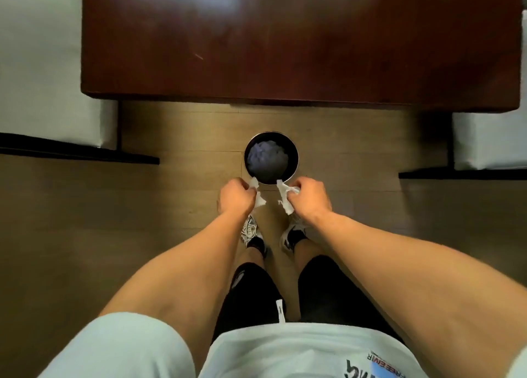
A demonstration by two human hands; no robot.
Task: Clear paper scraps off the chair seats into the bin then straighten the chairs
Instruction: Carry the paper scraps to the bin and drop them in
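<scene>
Bare forearms, short sleeves
Pale mint T-shirt (pixel 285 349) with black lettering at the hem — black shorts (pixel 322 289), black socks, white-and-black trainers (pixel 251 231).

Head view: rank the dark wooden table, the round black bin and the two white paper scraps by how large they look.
1. Dark wooden table, by far the largest.
2. Round black bin.
3. The white paper scraps in the left hand and right hand look alike; unranked.

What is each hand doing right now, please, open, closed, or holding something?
Left hand: closed, gripping a white paper scrap just short of the bin.
Right hand: closed, gripping another crumpled paper scrap.
</scene>
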